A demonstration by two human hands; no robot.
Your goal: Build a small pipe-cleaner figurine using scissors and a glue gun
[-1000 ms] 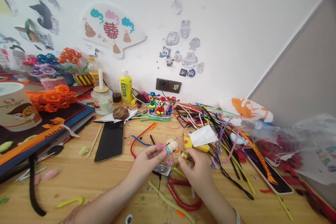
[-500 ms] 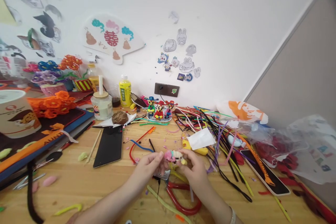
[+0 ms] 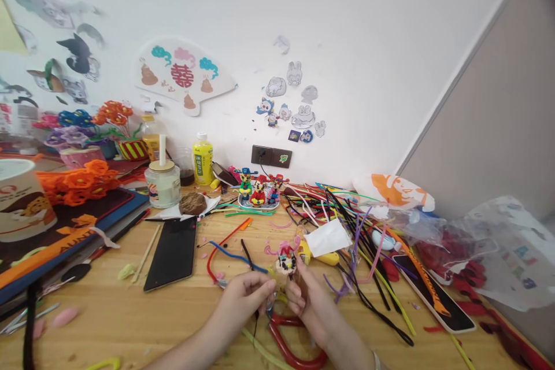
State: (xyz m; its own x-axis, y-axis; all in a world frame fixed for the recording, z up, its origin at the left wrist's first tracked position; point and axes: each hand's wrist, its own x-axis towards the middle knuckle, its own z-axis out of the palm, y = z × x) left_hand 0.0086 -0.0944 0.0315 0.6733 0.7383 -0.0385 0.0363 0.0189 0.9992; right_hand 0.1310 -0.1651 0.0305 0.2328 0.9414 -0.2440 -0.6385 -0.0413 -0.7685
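Note:
A small figure head [image 3: 286,260] with a white face, black marks and pink and red trim stands upright between the thumb and fingers of my right hand [image 3: 310,300]. Just left of it, my left hand [image 3: 247,298] has its thumb and fingers pressed together; what they hold, if anything, is too small to make out. Below my hands lie red-handled scissors [image 3: 291,352], their blades partly hidden. Behind, three finished-looking figures [image 3: 259,191] in green, red and pink stand on a small tray [image 3: 247,204].
A black phone [image 3: 171,254] lies on the left, near a jar [image 3: 162,185] and a yellow bottle [image 3: 203,159]. Loose fuzzy stems [image 3: 347,214] spread at the right beside another phone [image 3: 451,306]. White paper [image 3: 328,237] rests behind my right hand.
The figure head has been turned upright, its face now towards the camera. My left hand has let go of it and moved slightly left and down. The camera view has shifted a little.

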